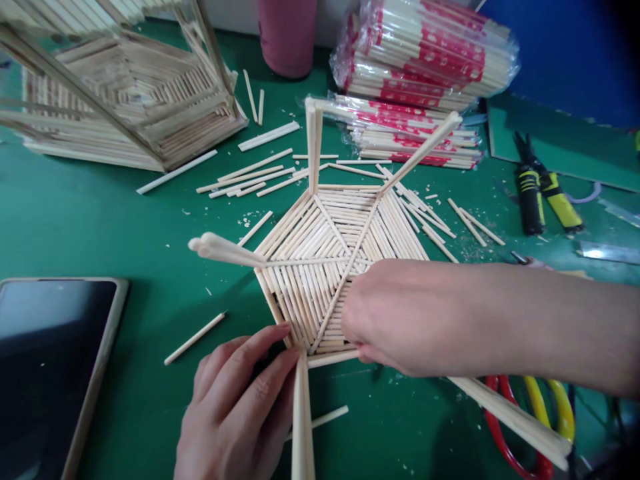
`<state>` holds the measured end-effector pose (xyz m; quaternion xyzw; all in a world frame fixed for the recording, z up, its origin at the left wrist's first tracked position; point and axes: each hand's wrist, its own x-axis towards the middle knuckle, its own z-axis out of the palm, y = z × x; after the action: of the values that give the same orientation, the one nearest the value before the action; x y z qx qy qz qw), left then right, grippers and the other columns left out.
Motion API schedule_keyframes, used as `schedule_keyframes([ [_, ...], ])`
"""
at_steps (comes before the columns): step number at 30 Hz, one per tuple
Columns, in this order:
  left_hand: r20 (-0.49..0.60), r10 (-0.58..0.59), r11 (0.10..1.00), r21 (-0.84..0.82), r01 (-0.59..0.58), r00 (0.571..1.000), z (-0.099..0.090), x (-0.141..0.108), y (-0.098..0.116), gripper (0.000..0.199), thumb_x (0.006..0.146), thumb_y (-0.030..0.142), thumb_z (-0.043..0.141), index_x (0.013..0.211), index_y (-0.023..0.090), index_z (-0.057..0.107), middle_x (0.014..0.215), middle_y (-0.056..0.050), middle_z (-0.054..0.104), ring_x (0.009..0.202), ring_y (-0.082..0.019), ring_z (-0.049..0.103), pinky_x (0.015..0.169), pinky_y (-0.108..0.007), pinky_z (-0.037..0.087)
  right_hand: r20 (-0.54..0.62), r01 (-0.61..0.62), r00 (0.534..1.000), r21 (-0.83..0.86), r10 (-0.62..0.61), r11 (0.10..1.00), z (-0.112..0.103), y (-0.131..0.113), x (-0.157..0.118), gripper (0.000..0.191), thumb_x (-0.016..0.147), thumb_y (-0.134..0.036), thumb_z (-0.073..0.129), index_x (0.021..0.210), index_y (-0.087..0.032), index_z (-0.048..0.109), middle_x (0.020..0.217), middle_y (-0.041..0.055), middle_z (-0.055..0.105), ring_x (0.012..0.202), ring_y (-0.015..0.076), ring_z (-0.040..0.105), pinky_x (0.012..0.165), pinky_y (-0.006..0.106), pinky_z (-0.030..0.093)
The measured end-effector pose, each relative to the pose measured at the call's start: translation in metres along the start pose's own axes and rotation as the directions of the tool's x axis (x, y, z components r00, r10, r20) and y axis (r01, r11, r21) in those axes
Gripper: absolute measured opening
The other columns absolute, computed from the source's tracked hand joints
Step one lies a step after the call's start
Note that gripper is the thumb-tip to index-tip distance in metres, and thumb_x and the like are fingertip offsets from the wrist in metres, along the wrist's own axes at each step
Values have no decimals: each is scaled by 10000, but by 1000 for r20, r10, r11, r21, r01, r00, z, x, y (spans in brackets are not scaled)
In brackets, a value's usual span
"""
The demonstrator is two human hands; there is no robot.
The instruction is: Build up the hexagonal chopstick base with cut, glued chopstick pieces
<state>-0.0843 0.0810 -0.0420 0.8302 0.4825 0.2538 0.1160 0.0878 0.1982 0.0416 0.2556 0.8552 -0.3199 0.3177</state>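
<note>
In the middle of the green table lies a hexagonal wooden-stick frame (300, 287), its face filled with rows of thin sticks. Bundled sticks stand out from its corners. My left hand (240, 400) grips the near-left corner, index and middle fingertips on the rim, thumb hidden. Beside it a stick bundle (303, 420) points toward me. Over the right half of the frame my right hand (400, 317) is closed, knuckles up; its fingertips and anything in them are hidden. A stick bundle (515, 417) extends from under that wrist.
A larger stick structure (95, 143) stands back left, near a pink cup (287, 33) and plastic-wrapped stick packs (425, 53). Loose sticks (250, 177) and chips are scattered around. Black-yellow pliers (540, 193) lie right, red-and-yellow handles (537, 407) near right, a tablet (55, 373) left.
</note>
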Motion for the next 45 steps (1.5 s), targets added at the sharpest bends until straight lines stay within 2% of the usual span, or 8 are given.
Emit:
schedule_keyframes([
  [13,27,-30,999,-22,30,999,0,-6,0,183,781,136,538,957,152,585,1072,-117,585,870,-215,580,777,-358,453,-83,77,993,-85,-84,993,7,1,-1,124,704,-190,598,592,-191,652,453,-24,532,366,85,335,364,215,217],
  [28,-53,-149,987,-63,146,987,2,-4,9,291,740,163,591,1027,167,546,1070,-91,589,920,-210,585,810,-344,473,4,-27,1000,32,27,999,5,-3,-7,181,746,-179,526,602,-147,631,434,-35,447,341,61,314,352,195,231],
  [33,-171,-322,947,-68,315,931,-9,-22,19,200,714,208,622,877,158,518,946,-78,552,823,-180,580,706,-283,495,-216,-98,970,74,112,992,7,-4,-25,203,715,-153,547,515,-159,575,407,-46,416,328,60,319,331,200,201],
  [37,-81,-158,979,-142,145,984,-15,-32,41,118,737,113,594,780,179,506,836,-36,536,730,-124,569,659,-215,493,-589,-107,789,150,176,983,15,-7,-67,283,787,-241,515,513,-177,548,412,-52,405,355,62,333,350,195,237],
  [40,9,37,981,-192,-34,999,-10,-19,62,234,772,36,538,980,141,535,938,-77,572,890,-150,569,775,-222,498,-874,-8,414,276,254,961,46,-13,-97,163,833,-284,508,728,-222,618,556,-55,530,471,67,460,396,170,319],
  [42,-44,119,980,-157,-124,992,-1,-3,75,273,790,55,528,1058,105,515,1012,-115,575,959,-178,549,810,-245,495,-880,91,117,471,461,877,79,-17,-103,98,838,-287,523,842,-245,611,670,-46,592,585,81,532,462,164,390],
  [44,-83,141,988,-56,-146,986,9,15,83,280,793,72,533,1071,93,510,1054,-135,573,981,-210,538,852,-313,481,-769,215,-52,615,638,759,114,-21,-95,98,836,-291,528,882,-242,599,708,-35,602,596,80,538,490,158,428],
  [45,-90,170,985,-28,-173,981,14,24,85,285,794,71,526,1078,76,507,1066,-150,572,987,-227,533,863,-346,476,-708,238,-62,674,703,700,130,-23,-87,104,824,-276,545,901,-232,600,727,-24,613,614,87,552,508,162,446],
])
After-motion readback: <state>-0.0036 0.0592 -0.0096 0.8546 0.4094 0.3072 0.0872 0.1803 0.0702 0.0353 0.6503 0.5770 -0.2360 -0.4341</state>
